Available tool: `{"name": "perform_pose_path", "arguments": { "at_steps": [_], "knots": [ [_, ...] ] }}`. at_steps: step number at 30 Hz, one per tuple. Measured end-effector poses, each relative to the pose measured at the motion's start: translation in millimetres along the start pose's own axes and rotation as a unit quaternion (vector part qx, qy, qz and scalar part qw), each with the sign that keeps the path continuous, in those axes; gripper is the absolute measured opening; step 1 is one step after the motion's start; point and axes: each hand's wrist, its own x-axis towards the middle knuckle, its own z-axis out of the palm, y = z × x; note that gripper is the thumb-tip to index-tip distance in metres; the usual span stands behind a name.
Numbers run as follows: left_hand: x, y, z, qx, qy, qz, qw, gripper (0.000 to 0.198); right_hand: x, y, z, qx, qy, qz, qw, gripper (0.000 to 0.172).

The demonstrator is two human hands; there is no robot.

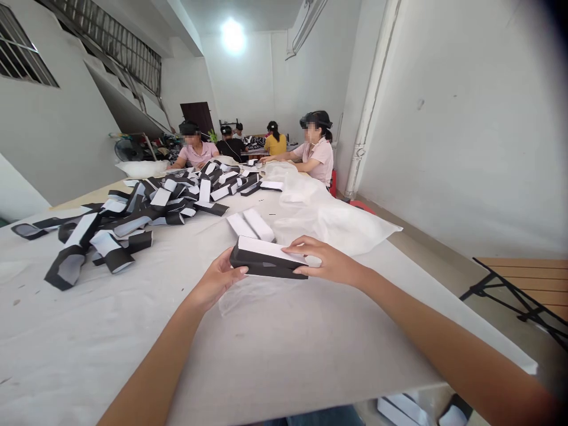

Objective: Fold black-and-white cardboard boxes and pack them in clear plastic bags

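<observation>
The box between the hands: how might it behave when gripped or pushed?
The box is probably light: the left hand and right hand pinch it near its ends. It may flex if squeezed, as its black front looks creased. Its long shape and flat white top suggest it would slide rather than roll.

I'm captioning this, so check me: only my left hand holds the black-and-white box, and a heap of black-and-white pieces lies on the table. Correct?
Not quite: the head view shows the right hand gripping the box too, at the end opposite the left hand. The heap does lie on the table.
</observation>
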Motion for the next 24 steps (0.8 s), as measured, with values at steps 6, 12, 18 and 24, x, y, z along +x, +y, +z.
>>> {"name": "perform_pose_path", "arguments": {
  "at_steps": [6,12,18,24],
  "knots": [
    [2.7,-11.2,-6.8,-0.040,0.013,-0.012,0.999,0.054,-5.2,-13.2,1.8,-0.015,-0.028,0.003,0.999,0.062],
    [3.1,-21.4,-8.3,-0.062,-0.004,-0.001,0.998,0.052,-5.5,-15.2,13.8,-0.032,-0.031,0.010,0.999,0.069],
    [4.9,-14.9,0.6,0.015,0.030,0.058,0.998,0.057,-2.4,-9.6,9.0,-0.009,0.014,0.027,0.999,0.062],
    [-6.8,0.0,-7.0,0.388,-0.011,0.072,0.919,0.044,7.8,12.7,0.3,0.205,0.216,0.149,0.943,0.060]
  ]
}}
